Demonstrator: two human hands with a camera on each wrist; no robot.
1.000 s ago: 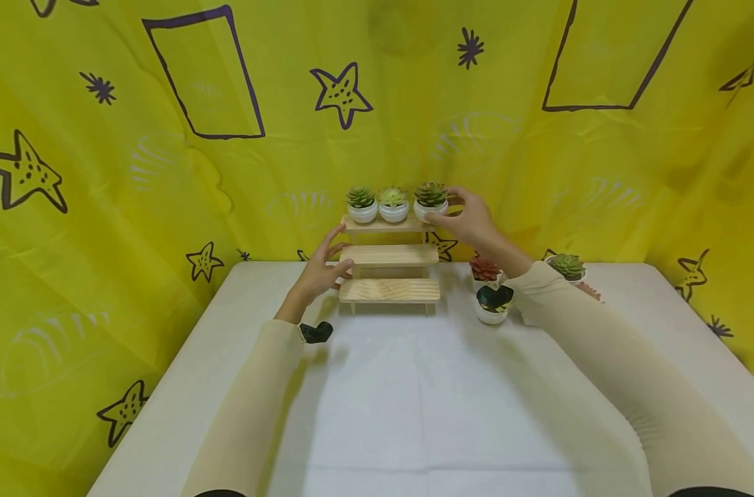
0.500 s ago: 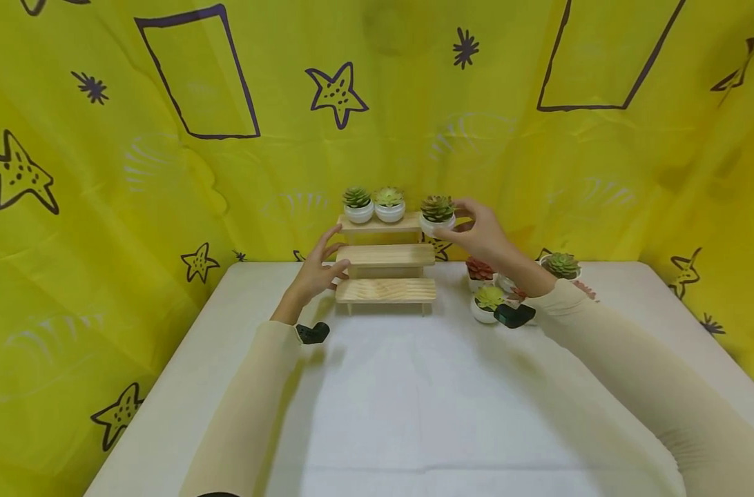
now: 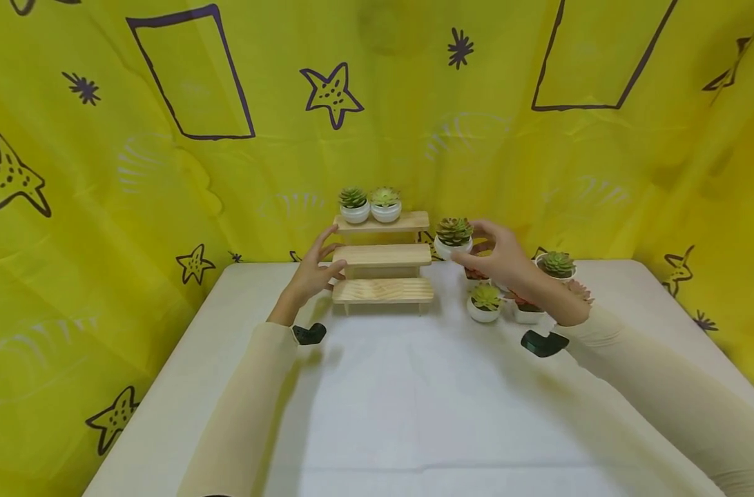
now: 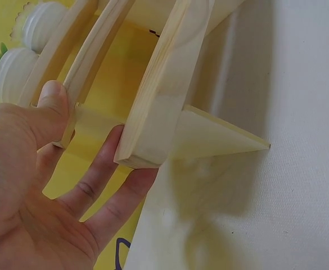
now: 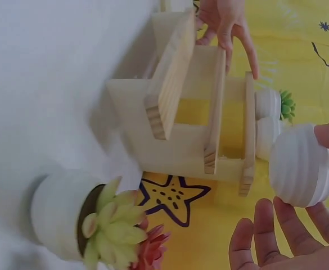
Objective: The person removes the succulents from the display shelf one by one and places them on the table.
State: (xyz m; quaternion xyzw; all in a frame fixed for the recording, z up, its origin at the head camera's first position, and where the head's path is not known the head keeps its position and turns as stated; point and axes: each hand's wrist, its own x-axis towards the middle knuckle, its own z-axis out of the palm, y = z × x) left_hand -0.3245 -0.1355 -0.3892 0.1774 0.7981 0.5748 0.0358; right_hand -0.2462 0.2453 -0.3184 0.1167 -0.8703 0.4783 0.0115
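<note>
A three-tier wooden stand [image 3: 382, 256] stands near the back of the table. On its top board, toward the left, sit two small potted succulents, one dark green [image 3: 354, 212] and one pale green [image 3: 386, 211]. My left hand [image 3: 313, 277] touches the stand's left end; in the left wrist view its thumb [image 4: 53, 101] lies against a board edge and the fingers reach the lower board. Right of the stand and off it, my right hand [image 3: 504, 257] pinches a green potted succulent [image 3: 454, 238] by its white pot [image 5: 302, 166], thumb on one side, fingers on the other.
Several more potted succulents stand right of the stand: a yellow-green one [image 3: 485, 302] in front, a green one [image 3: 556, 264] behind, and red ones partly hidden by the right hand and forearm. A yellow curtain [image 3: 414, 152] with drawn stars hangs behind the white table [image 3: 377, 414].
The right hand has carried the green succulent from the right end of the top board to the right and lower, away from the stand. The left hand stays at the stand's left end.
</note>
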